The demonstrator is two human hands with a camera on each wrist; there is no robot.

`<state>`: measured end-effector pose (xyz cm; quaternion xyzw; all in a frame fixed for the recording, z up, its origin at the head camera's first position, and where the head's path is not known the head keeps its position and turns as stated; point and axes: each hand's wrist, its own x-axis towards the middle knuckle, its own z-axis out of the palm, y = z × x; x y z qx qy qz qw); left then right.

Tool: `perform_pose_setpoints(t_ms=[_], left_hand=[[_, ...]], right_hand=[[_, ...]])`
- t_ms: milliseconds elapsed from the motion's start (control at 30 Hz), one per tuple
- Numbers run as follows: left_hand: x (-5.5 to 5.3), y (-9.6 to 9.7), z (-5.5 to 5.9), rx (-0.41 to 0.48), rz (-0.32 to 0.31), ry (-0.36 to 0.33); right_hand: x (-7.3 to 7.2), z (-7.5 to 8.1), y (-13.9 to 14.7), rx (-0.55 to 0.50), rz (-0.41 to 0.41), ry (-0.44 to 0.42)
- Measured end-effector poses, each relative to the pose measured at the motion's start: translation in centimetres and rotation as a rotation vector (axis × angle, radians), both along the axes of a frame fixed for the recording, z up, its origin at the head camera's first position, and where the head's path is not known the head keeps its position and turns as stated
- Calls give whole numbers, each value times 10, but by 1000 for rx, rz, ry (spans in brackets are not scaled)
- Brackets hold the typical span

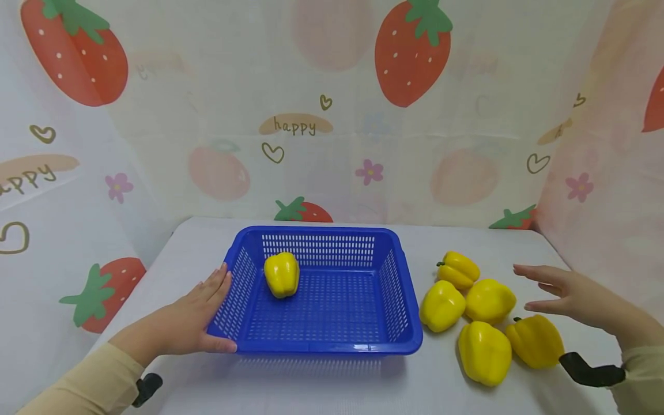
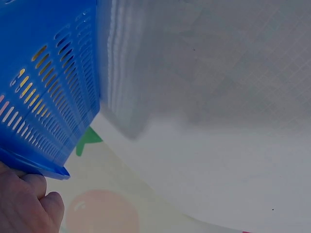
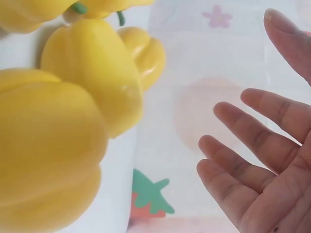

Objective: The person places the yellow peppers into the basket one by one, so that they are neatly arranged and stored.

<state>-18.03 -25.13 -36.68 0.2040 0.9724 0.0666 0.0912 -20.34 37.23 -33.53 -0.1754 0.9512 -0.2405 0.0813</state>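
A blue plastic basket stands on the white table, with one yellow bell pepper inside near its left wall. My left hand rests on the basket's left rim, fingers extended along it and thumb at the front left corner. In the left wrist view that hand touches the rim; part of it is out of frame. My right hand hovers with fingers spread, holding nothing, right of several yellow bell peppers. The right wrist view shows its open palm apart from the nearest pepper.
The loose peppers lie grouped on the white table, just right of the basket. Printed cloth with strawberries and hearts hangs behind the table and along both sides.
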Motion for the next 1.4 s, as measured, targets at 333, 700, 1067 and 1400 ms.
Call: perform_pose_setpoints(t_ms=[333, 700, 1067, 1400], left_hand=[[1, 1, 1, 11, -1, 6], [1, 1, 1, 4, -1, -1], [0, 3, 1, 8, -1, 8], [1, 2, 1, -4, 0, 1]], right_hand=[[10, -18, 17, 21, -5, 2], [15, -41, 26, -5, -37, -164], [21, -59, 43, -66, -28, -189], [23, -76, 53, -140, 17, -180]])
